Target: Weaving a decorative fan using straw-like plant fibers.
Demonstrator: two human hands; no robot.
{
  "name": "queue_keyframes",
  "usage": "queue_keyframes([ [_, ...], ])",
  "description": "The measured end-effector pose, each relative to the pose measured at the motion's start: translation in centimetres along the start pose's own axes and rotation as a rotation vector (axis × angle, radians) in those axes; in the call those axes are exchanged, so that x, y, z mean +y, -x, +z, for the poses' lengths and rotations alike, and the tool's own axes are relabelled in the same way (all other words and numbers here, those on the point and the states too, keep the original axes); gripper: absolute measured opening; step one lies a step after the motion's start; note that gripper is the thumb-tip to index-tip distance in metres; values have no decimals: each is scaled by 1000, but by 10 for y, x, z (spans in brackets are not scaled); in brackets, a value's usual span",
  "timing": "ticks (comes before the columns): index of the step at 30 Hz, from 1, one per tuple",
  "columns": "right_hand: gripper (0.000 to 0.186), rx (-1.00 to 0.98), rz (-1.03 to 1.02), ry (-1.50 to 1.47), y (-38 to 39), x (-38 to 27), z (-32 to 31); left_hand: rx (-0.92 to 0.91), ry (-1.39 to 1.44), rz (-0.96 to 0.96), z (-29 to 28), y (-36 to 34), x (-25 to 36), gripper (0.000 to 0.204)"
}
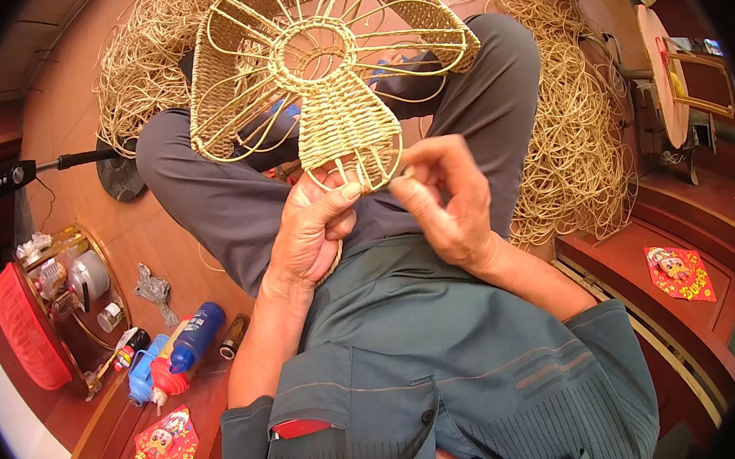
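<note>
A tan woven frame [346,115] with radiating loops around a central ring rests across my lap, its narrow rounded panel toward me. My left hand [315,225] grips the panel's lower rim, thumb on the wire loop, a strand of cord hanging below its fingers. Just right of that rim, my right hand [446,210] is curled with thumb and index finger close together; it is slightly blurred, and what lies between those fingertips is too unclear to name.
Tan cord heaps [573,153] lie at both sides. At left are a black stand [119,176], a red plastic basin [25,321], a cart of jars [86,273] and several bottles [194,334]. At right stands a round pink board [658,77].
</note>
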State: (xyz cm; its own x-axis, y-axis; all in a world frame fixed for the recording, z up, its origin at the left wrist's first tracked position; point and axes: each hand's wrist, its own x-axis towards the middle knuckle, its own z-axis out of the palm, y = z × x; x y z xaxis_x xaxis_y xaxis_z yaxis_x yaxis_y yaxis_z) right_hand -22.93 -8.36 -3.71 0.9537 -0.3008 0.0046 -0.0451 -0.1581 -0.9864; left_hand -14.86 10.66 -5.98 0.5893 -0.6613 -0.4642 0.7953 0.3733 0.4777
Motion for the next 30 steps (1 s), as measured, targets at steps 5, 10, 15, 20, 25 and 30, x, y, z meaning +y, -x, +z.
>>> queue_keyframes([
  [5, 23, -106, -216, 362, -7, -16, 10, -15, -66, 0, -9, -2, -2, 55],
  [10, 24, -207, -128, 337, -9, -11, 14, -7, -118, -4, 2, 0, 4, 55],
  [15, 15, -239, -46, 149, -3, -10, 15, 59, -170, 76, 2, 3, -1, 47],
  [20, 28, -339, 530, -255, 17, 15, -15, 124, -200, -10, -7, 5, -1, 28],
  [25, 19, -294, 910, -660, 7, 26, -12, 107, -199, -18, -7, 5, 5, 21],
  [30, 12, -113, 1130, -860, -14, 47, 7, 142, -233, -6, -3, 7, 4, 22],
])
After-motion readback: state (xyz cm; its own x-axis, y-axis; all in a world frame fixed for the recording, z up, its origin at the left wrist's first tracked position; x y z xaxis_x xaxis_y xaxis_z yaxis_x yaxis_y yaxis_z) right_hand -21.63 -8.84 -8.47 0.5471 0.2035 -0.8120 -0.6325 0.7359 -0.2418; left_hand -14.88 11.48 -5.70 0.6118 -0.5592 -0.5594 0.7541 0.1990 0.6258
